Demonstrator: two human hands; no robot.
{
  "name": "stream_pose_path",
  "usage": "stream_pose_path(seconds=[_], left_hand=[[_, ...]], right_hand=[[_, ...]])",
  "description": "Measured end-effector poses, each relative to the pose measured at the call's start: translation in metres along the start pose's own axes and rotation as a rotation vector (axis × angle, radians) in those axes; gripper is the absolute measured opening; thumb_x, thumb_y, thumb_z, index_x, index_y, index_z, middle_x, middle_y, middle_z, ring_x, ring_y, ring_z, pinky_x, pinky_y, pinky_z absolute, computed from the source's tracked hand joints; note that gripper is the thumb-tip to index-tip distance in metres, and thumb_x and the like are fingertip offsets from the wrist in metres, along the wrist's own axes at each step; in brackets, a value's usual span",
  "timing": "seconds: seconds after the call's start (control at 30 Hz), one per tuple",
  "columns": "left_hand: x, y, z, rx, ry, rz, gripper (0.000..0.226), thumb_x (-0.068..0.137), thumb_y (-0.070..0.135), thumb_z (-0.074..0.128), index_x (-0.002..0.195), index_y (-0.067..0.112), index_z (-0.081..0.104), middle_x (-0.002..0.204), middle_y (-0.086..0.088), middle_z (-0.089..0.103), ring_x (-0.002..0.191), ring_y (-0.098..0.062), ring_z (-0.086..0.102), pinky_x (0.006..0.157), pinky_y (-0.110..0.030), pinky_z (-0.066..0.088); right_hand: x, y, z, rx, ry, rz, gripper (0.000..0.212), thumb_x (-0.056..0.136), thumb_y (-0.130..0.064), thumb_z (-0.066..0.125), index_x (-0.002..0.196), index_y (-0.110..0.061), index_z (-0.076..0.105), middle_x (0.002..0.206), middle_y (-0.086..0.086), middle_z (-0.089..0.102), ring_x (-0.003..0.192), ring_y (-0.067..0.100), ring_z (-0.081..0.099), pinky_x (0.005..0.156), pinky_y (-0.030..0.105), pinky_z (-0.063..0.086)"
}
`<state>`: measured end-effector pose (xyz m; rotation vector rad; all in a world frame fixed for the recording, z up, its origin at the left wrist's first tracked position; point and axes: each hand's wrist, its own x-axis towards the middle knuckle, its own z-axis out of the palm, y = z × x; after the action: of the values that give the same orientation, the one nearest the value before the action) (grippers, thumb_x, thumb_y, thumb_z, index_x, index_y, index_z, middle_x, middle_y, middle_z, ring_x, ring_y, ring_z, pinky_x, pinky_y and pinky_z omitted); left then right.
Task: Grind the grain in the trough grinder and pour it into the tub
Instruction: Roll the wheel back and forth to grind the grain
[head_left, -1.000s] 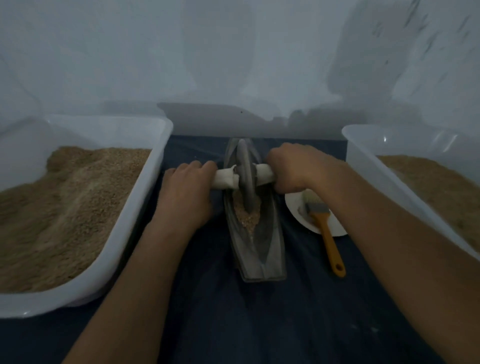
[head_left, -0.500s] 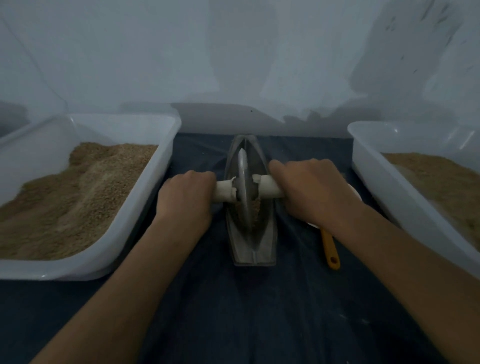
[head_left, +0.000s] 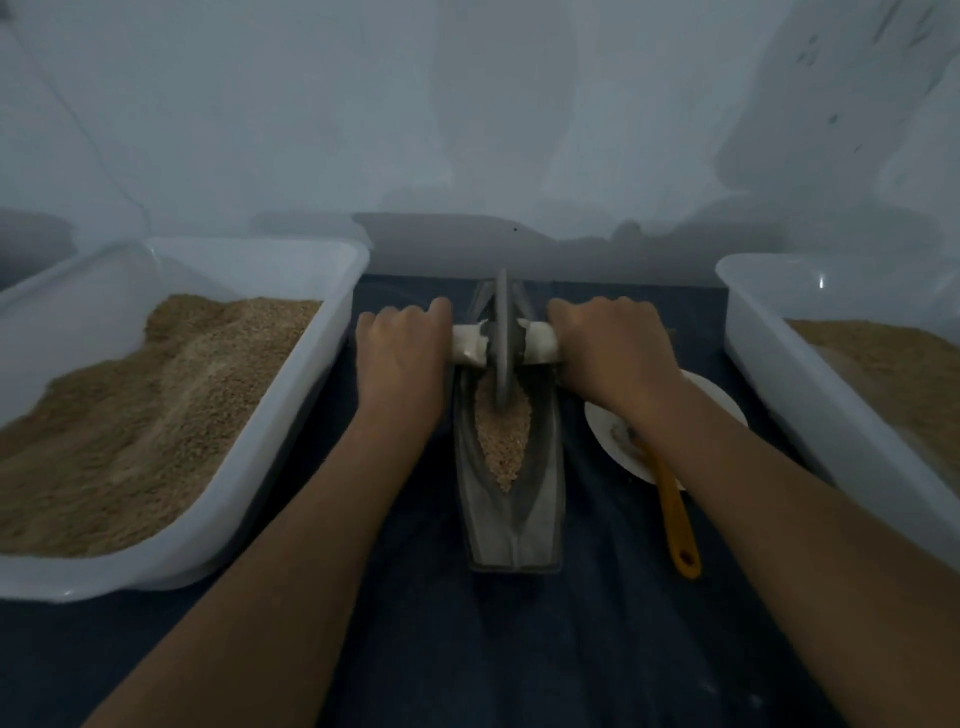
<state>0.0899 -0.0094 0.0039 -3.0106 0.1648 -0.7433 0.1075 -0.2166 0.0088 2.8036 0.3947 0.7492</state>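
Hands, both mine: left hand (head_left: 402, 353) and right hand (head_left: 610, 353) each wrapped round one end of the white axle handle (head_left: 470, 345), one either side so the push stays even.
Grinding wheel (head_left: 501, 332): upright on that axle, set toward the far end of the trough grinder (head_left: 511, 519).
Trough grinder: lengthwise mid-counter, between the tubs.
Grain (head_left: 503, 439): coarse strip in the groove nearer me, judged only partly ground.
Left tub (head_left: 291, 431), right tub (head_left: 769, 332): both holding grain, beside the trough for short pouring.
Plate (head_left: 722, 400) and yellow-handled brush (head_left: 675, 514): right of the trough, presumably for sweeping out residue.
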Motion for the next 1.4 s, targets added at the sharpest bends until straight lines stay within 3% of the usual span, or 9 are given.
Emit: stream_pose_path(seconds=[0.17, 0.3, 0.53, 0.77, 0.87, 0.93, 1.0, 1.1, 1.4], left_hand=[[-0.068, -0.016, -0.021, -0.040, -0.005, 0.146, 0.054, 0.070, 0.013, 0.084, 0.089, 0.025, 0.034, 0.077, -0.001, 0.062, 0.070, -0.026, 0.059, 0.065, -0.034, 0.033], [-0.062, -0.020, -0.014, -0.022, -0.033, 0.132, 0.045, 0.077, 0.016, 0.080, 0.091, 0.026, 0.038, 0.080, 0.001, 0.063, 0.072, -0.024, 0.061, 0.064, -0.034, 0.037], [0.018, 0.000, 0.011, 0.054, 0.042, 0.006, 0.030, 0.088, 0.017, 0.069, 0.091, 0.023, 0.040, 0.086, -0.003, 0.064, 0.081, -0.028, 0.062, 0.069, -0.036, 0.030], [-0.039, -0.007, -0.009, -0.032, 0.045, 0.088, 0.031, 0.083, 0.012, 0.071, 0.095, 0.021, 0.044, 0.087, -0.002, 0.062, 0.079, -0.025, 0.057, 0.072, -0.037, 0.039], [-0.073, -0.014, -0.019, -0.052, 0.055, 0.142, 0.044, 0.069, 0.007, 0.082, 0.092, 0.021, 0.046, 0.078, -0.002, 0.059, 0.069, -0.026, 0.053, 0.064, -0.037, 0.036], [-0.077, -0.016, -0.018, -0.037, 0.027, 0.129, 0.045, 0.067, 0.007, 0.084, 0.089, 0.020, 0.046, 0.073, -0.002, 0.058, 0.064, -0.025, 0.052, 0.063, -0.035, 0.030], [-0.063, -0.015, -0.011, -0.012, 0.011, 0.115, 0.043, 0.072, 0.012, 0.082, 0.090, 0.022, 0.044, 0.076, -0.001, 0.061, 0.067, -0.025, 0.056, 0.064, -0.034, 0.031], [-0.021, -0.010, 0.005, 0.017, 0.053, 0.070, 0.032, 0.085, 0.015, 0.069, 0.087, 0.023, 0.038, 0.083, -0.002, 0.065, 0.075, -0.027, 0.062, 0.066, -0.034, 0.030], [-0.011, -0.004, 0.004, -0.023, 0.100, 0.069, 0.017, 0.092, 0.013, 0.060, 0.092, 0.022, 0.045, 0.086, -0.001, 0.062, 0.079, -0.025, 0.057, 0.070, -0.035, 0.032]], right_hand=[[-0.063, -0.009, -0.028, 0.021, 0.142, -0.120, 0.031, 0.069, -0.024, 0.074, 0.086, -0.019, 0.048, 0.062, 0.002, 0.056, 0.045, 0.022, 0.040, 0.049, 0.025, 0.018], [-0.064, -0.008, -0.028, 0.026, 0.166, -0.121, 0.028, 0.068, -0.023, 0.070, 0.080, -0.019, 0.045, 0.057, 0.001, 0.051, 0.047, 0.018, 0.027, 0.053, 0.024, 0.007], [0.015, 0.004, 0.006, 0.059, -0.092, 0.047, 0.022, 0.083, -0.040, 0.067, 0.090, -0.028, 0.050, 0.072, -0.002, 0.045, 0.066, 0.023, 0.039, 0.062, 0.036, 0.030], [-0.043, -0.011, -0.012, 0.030, 0.101, -0.001, 0.028, 0.077, -0.023, 0.075, 0.089, -0.021, 0.049, 0.070, 0.001, 0.057, 0.054, 0.023, 0.048, 0.052, 0.029, 0.023], [-0.071, -0.017, -0.022, 0.018, 0.310, -0.087, 0.010, 0.090, -0.009, 0.042, 0.089, -0.018, 0.046, 0.072, 0.003, 0.046, 0.060, 0.018, 0.031, 0.058, 0.032, 0.018], [-0.074, -0.020, -0.025, 0.009, 0.346, -0.122, 0.021, 0.094, -0.011, 0.026, 0.089, -0.017, 0.046, 0.072, 0.002, 0.043, 0.062, 0.016, 0.027, 0.059, 0.032, 0.017], [-0.063, -0.014, -0.018, 0.040, 0.314, -0.121, 0.007, 0.088, -0.012, 0.044, 0.086, -0.018, 0.047, 0.069, 0.002, 0.048, 0.057, 0.017, 0.031, 0.056, 0.030, 0.019], [-0.024, -0.005, -0.003, 0.025, 0.069, -0.024, 0.025, 0.078, -0.028, 0.073, 0.087, -0.022, 0.050, 0.068, 0.000, 0.058, 0.054, 0.023, 0.050, 0.053, 0.029, 0.030], [-0.018, -0.005, 0.009, 0.031, 0.064, 0.065, 0.028, 0.080, -0.030, 0.075, 0.089, -0.022, 0.050, 0.073, 0.000, 0.061, 0.057, 0.025, 0.055, 0.052, 0.030, 0.028]])
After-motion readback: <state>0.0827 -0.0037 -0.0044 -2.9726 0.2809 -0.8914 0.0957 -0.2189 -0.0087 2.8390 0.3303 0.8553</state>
